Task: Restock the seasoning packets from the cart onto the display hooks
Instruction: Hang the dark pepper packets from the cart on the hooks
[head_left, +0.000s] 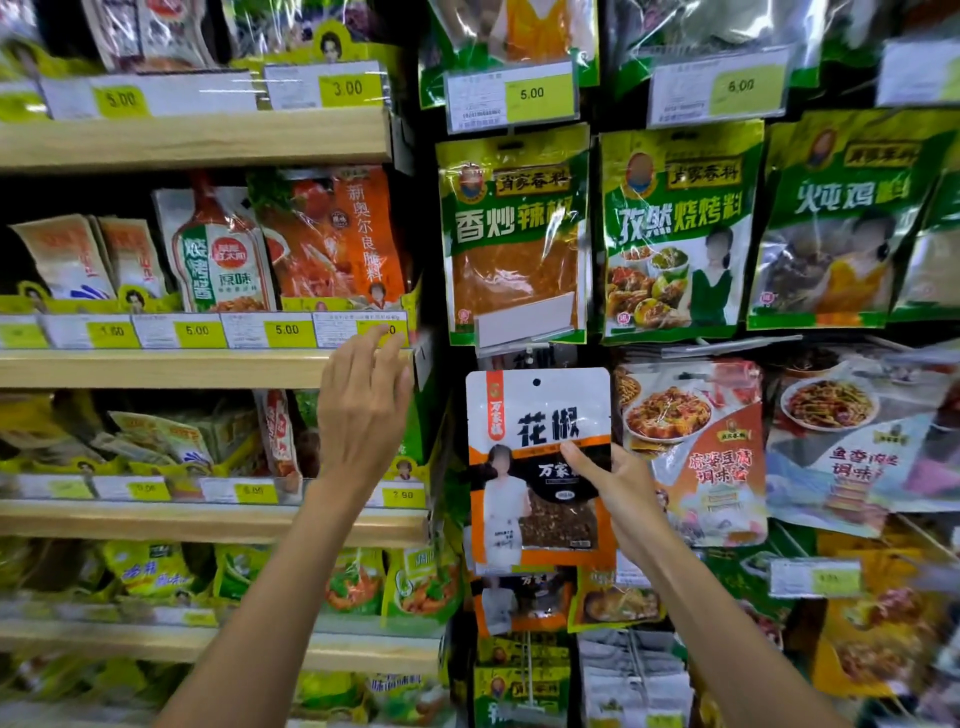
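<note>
Our right hand grips the white-and-orange plastic seasoning packet by its right edge. The thumb lies across the black band on its front and the other fingers are hidden behind it. The packet stands upright in front of the hook display, with its round hang hole at the top. We cannot tell whether that hole sits on a hook.

It hangs just below the green packet of red chilli powder, whose clear plastic label holder tilts down towards it. A second white-and-orange packet of the same design shows under its lower edge. Just to its right hangs a shiny packet picturing a plate of red tofu, which our right wrist partly overlaps.

Our left hand is raised in front of the pale wooden shelf, well apart from the packet. Its fingers are loosely bent and a little spread, and they hold nothing. The fingertips reach the yellow price label on the shelf rail, though we cannot tell whether they touch it.
</note>
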